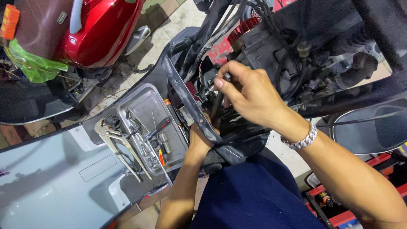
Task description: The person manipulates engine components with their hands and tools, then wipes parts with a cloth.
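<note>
My right hand (250,91) grips a thin dark tool (218,99), its shaft angled down into the black scooter engine bay (271,51). A silver chain bracelet (302,138) circles that wrist. My left hand (199,133) reaches up under a black frame bar (186,95); its fingers are hidden behind the bar and the plastic panel, so what they hold cannot be seen. Black hoses and cables (220,29) run over the engine above both hands.
A metal tray (146,99) left of the hands holds several sockets, screwdrivers and bits, with pliers (112,142) lying beside it. A light grey body panel (46,178) fills the lower left. A red scooter (97,29) stands at the upper left. Red shelving (377,163) sits lower right.
</note>
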